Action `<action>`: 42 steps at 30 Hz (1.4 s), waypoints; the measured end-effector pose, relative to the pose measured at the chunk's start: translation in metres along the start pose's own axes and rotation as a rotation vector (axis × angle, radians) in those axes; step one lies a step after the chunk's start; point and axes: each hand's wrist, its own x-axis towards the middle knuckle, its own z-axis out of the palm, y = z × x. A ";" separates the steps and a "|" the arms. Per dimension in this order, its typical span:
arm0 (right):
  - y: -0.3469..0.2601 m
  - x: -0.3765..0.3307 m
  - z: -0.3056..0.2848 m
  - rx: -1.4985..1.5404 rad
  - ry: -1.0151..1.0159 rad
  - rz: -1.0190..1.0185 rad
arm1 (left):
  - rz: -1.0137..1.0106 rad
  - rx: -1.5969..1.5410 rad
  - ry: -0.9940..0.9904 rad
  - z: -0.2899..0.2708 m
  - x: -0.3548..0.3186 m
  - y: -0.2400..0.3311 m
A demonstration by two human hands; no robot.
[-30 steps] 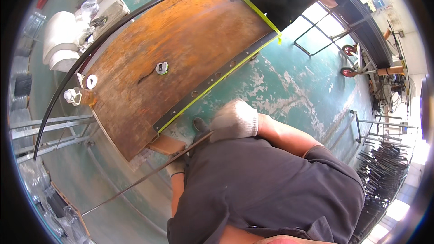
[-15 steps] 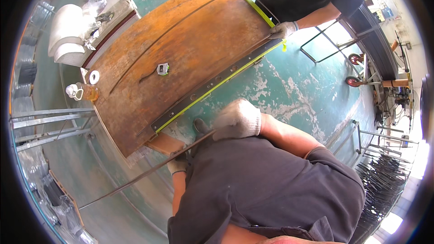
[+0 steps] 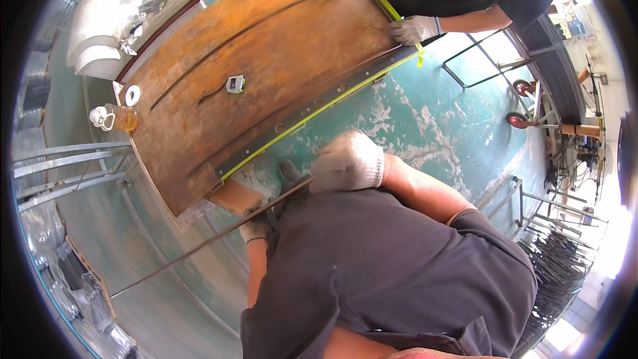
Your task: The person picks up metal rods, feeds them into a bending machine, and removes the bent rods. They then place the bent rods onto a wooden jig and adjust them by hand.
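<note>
A long, thin dark metal strip [image 3: 193, 251] runs slantwise across my front, out past my left side. Its upper end disappears into my right hand [image 3: 349, 163], which wears a pale knitted glove and is closed around it in front of my chest. Lower down, my gloved left hand [image 3: 255, 227] is closed at the same strip, its fingers partly hidden by the strip and my dark shirt. Beyond lies a rusty brown worktable [image 3: 266, 86], edged by a dark perforated rail [image 3: 302, 119] with a yellow-green strip. Another dark strip [image 3: 232, 41] lies lengthwise on the tabletop.
Across the table, a co-worker's gloved hands [image 3: 415, 30] rest at its far right end. A tape measure [image 3: 235, 84], a white tape roll [image 3: 133, 96] and a jug of amber liquid [image 3: 119, 118] stand on or by the table. Metal racks [image 3: 73, 166] are at left.
My hands keep hold of the strip and have risen slightly in the picture. The co-worker's hands have shifted at the table's end, and the strip lying there has moved a little.
</note>
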 end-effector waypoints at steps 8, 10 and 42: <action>0.001 0.002 0.001 0.041 0.005 0.044 | -0.086 -0.189 0.090 0.015 -0.003 0.006; 0.003 0.001 0.002 0.046 0.011 0.059 | -0.078 -0.194 0.061 0.019 -0.005 0.007; -0.004 -0.001 0.004 -0.066 -0.053 0.120 | 0.022 0.262 -0.067 0.019 -0.009 0.018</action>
